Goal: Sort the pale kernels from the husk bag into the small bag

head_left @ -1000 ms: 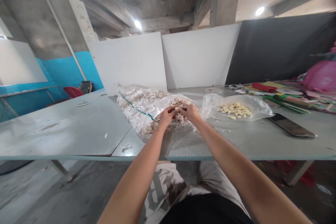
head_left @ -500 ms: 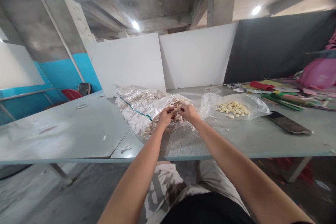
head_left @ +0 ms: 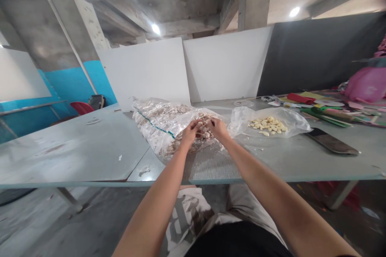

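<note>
Both hands are over the open mouth of a large clear plastic bag (head_left: 157, 122), which is full of pale, papery garlic (head_left: 206, 131). My left hand (head_left: 190, 132) is closed, its fingertips pinching what looks like a garlic clove, mostly hidden by the fingers. Just to its right, my right hand (head_left: 218, 128) has thumb and fingers pinched together; what they hold is too small to make out. Peeled garlic cloves (head_left: 267, 125), pale yellow, lie heaped on a second clear bag (head_left: 297, 122) to the right.
A dark phone (head_left: 333, 141) lies right of the peeled cloves. Farther right are coloured sheets and scraps (head_left: 327, 115) and a pink bag (head_left: 366, 84). White panels (head_left: 226, 64) and a black one stand behind the grey table (head_left: 99, 148). Its front edge is close to my lap.
My right hand has drawn slightly away from the left, widening the gap between the fingertips. More of the garlic shows between the hands. The bags and peeled cloves stay put.
</note>
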`<state>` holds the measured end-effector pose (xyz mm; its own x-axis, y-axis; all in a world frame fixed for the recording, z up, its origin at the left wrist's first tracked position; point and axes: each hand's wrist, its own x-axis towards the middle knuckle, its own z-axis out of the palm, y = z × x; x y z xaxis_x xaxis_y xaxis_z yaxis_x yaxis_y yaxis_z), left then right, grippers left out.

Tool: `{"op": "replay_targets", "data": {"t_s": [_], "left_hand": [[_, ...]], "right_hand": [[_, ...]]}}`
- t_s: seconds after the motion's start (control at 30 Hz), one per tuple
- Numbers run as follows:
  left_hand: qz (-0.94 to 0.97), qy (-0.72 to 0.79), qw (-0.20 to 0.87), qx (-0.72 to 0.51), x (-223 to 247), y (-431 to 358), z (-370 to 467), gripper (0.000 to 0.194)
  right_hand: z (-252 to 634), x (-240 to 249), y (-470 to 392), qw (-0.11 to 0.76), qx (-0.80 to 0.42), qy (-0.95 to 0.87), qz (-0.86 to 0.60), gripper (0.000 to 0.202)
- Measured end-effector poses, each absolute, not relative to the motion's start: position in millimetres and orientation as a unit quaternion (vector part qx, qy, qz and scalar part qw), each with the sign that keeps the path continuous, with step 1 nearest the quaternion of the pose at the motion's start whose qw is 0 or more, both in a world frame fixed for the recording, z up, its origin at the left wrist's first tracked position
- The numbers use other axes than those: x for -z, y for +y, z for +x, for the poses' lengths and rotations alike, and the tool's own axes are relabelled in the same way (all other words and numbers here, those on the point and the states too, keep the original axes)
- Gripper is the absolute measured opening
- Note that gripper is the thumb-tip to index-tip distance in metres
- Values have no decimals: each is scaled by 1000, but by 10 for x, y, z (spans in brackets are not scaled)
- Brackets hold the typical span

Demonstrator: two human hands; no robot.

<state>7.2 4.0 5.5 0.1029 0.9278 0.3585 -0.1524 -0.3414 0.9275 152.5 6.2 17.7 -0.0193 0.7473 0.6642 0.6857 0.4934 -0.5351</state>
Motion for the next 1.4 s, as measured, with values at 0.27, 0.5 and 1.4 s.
{"op": "replay_targets", "data": {"t_s": [0.27, 0.5, 1.4], "left_hand": [[601, 356, 416, -582, -87, 6, 102, 38], [652, 353, 345, -576, -90, -9, 71, 38], [686, 459, 189, -531, -42, 28, 9, 26]], "right_hand": [[1514, -181, 31, 527, -122, -717, -439, 27], [1527, -182, 26, 511, -206, -722, -420, 32], [1487, -167, 45, 476, -151, -746, -441, 21]]}}
